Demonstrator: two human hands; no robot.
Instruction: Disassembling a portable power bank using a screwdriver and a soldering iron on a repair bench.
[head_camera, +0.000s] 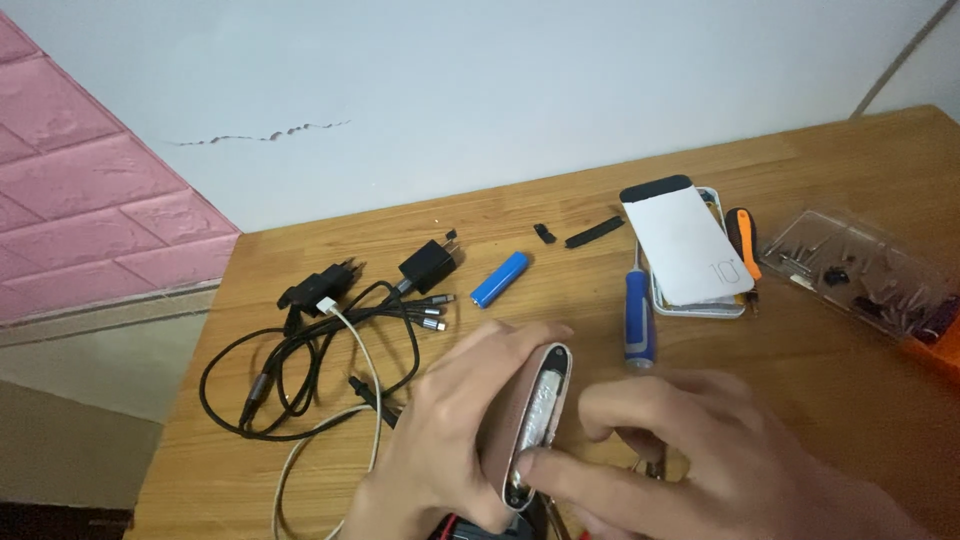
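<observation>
My left hand (440, 435) grips a brown, rounded power bank case (525, 425) stood on its edge near the table's front, its open side showing a silvery cell inside. My right hand (690, 450) rests beside it, with its fingertips touching the case's lower open rim. A blue cylindrical battery (500, 279) lies on the wooden table (560, 215) behind the hands. To its right sits a blue-handled screwdriver (638, 318).
A tangle of black and white cables with black chargers (330, 340) lies at the left. A white power bank shell (685, 245) rests on a tray at the back right, next to an orange-handled tool (742, 243) and a clear bit case (865, 270). Small black parts (593, 232) lie behind.
</observation>
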